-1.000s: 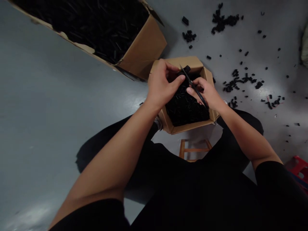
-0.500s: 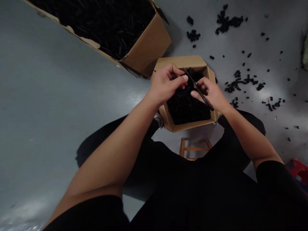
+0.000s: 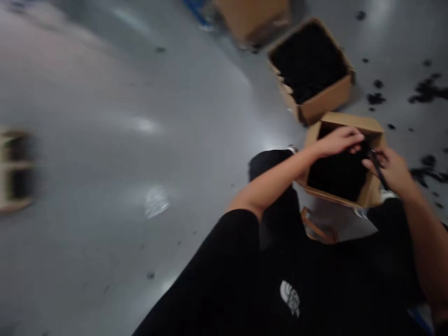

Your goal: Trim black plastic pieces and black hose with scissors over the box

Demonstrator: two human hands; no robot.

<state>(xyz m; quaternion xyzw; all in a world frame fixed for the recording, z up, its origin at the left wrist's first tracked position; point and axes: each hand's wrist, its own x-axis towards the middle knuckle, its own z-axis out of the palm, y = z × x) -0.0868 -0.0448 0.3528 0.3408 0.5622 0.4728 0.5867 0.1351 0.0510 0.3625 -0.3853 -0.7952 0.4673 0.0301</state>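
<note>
Right below us, a black shirt (image 3: 238,275) with a small white logo (image 3: 290,298) fills the bottom of the view. The whole frame is tilted and smeared by motion blur, so we get soft edges and little fine detail. Just past the shirt, we see a knee in dark trousers (image 3: 269,165), and a wooden stool (image 3: 317,226) shows only in part below the nearest cardboard box (image 3: 345,122).

That open box is packed with small black pieces (image 3: 332,175), too dark and blurred for us to count or make out singly. They lie inside the box, directly under both hands. The left hand (image 3: 338,142) reaches over the pile with its fingers curled down, but we cannot tell whether it is pinching anything. The right hand (image 3: 390,170) enters from the right side and is closed around a pair of black scissors (image 3: 378,170). Its fingers hide part of the handles, and the blades are hard to make out.

Farther off, a second box (image 3: 325,100) full of dark pieces sits just beyond the first, and a third box (image 3: 252,18) is cut off by the top edge beside a blue strip (image 3: 198,11). More black pieces (image 3: 425,91) lie scattered on the grey floor (image 3: 140,140). At the far left, a pale wooden frame (image 3: 16,170) is only a blur.
</note>
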